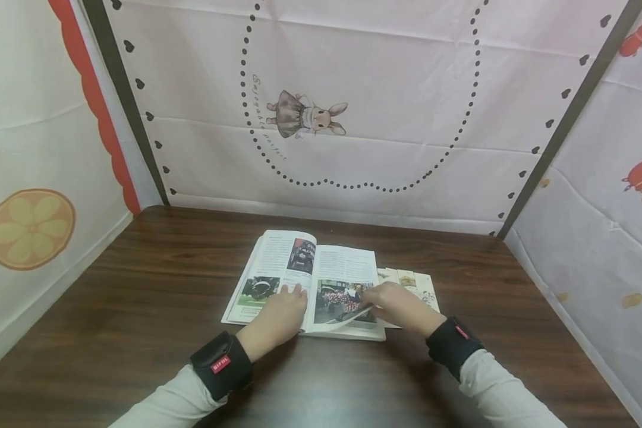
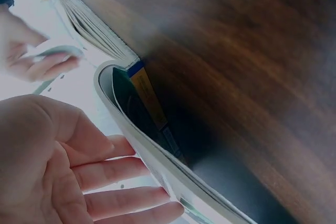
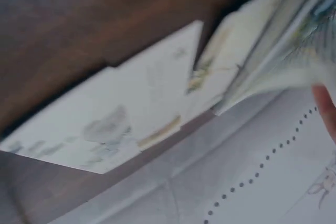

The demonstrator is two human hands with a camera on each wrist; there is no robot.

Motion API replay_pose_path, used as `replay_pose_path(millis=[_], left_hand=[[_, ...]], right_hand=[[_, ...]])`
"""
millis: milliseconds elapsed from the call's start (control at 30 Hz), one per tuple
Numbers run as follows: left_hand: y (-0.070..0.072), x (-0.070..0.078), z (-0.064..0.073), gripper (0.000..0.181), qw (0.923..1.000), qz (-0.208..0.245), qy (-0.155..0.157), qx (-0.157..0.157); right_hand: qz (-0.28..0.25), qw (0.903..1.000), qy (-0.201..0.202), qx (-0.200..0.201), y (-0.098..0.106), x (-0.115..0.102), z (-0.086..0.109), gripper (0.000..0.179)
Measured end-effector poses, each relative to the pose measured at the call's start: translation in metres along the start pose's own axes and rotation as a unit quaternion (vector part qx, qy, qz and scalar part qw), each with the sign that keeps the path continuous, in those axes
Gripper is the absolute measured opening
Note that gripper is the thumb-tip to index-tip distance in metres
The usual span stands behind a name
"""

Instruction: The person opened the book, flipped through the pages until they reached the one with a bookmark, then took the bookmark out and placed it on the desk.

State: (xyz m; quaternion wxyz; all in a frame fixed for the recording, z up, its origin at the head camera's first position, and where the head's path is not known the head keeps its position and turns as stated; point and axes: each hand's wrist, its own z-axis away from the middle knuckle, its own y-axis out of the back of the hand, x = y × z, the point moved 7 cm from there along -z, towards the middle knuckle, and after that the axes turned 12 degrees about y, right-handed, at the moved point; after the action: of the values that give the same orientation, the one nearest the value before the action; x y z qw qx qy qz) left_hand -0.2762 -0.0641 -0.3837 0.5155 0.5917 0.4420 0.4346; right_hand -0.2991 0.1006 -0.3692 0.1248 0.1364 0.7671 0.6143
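Observation:
An open book (image 1: pixel 342 261) with printed text and photos lies on the table in the head view. My left hand (image 1: pixel 285 309) rests on its left page near the spine, fingers straight; in the left wrist view that hand's fingers (image 2: pixel 115 174) press flat along the page. At the right page, my right hand (image 1: pixel 398 303) pinches the lower outer part of a page (image 1: pixel 348 318), which is lifted and curled. In the left wrist view, the right hand (image 2: pixel 31 51) has thumb and fingers on the sheet. Only one finger (image 3: pixel 326 111) shows in the right wrist view.
Pale illustrated cards or sheets (image 1: pixel 419 285) stick out from under the book's right side; the right wrist view shows them (image 3: pixel 131 114) lying flat on the dark wooden table (image 1: pixel 139 297). Printed cloth walls (image 1: pixel 380 119) stand behind and at both sides.

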Motion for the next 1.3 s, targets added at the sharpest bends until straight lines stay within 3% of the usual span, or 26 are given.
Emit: replay_pose_path(millis=[100,200,333,533,633,767,900,1067,1167,1300], left_hand=[[-0.001,0.001,-0.001,0.046,0.9998,-0.012,-0.004,-0.013],[-0.003,0.003,-0.001,0.053,0.9988,-0.040,-0.021,-0.019],[-0.005,0.007,-0.002,0.058,0.9967,-0.069,-0.043,0.001],[-0.005,0.014,-0.003,0.067,0.9941,-0.094,-0.033,0.042],[-0.006,0.020,-0.004,0.061,0.9894,-0.130,-0.025,0.060],[-0.006,0.026,-0.005,0.037,0.9855,-0.155,-0.035,0.058],[-0.004,0.025,-0.008,0.026,0.9891,-0.133,-0.044,0.044],[0.001,0.018,-0.012,0.026,0.9976,-0.066,-0.020,0.003],[0.002,0.013,-0.013,0.028,0.9992,-0.035,-0.001,-0.020],[0.004,0.007,-0.014,0.028,0.9992,0.003,0.024,-0.033]], right_hand=[[0.051,0.9964,0.038,0.057,0.016,-0.008,-0.004,0.020],[0.096,0.9895,0.069,0.082,0.026,-0.016,-0.008,0.022],[0.147,0.9788,0.104,0.097,0.034,-0.025,-0.012,0.025],[0.193,0.9663,0.129,0.111,0.043,-0.034,-0.017,0.028],[0.204,0.9619,0.137,0.121,0.045,-0.037,-0.019,0.031],[0.208,0.9595,0.133,0.136,0.045,-0.039,-0.021,0.034],[0.195,0.9663,0.078,0.149,0.044,-0.029,-0.018,0.037],[0.122,0.9809,-0.053,0.142,0.040,-0.005,-0.009,0.047],[0.062,0.9868,-0.130,0.074,0.024,0.008,-0.004,0.053],[-0.021,0.9809,-0.190,-0.036,-0.008,0.017,0.005,0.073]])
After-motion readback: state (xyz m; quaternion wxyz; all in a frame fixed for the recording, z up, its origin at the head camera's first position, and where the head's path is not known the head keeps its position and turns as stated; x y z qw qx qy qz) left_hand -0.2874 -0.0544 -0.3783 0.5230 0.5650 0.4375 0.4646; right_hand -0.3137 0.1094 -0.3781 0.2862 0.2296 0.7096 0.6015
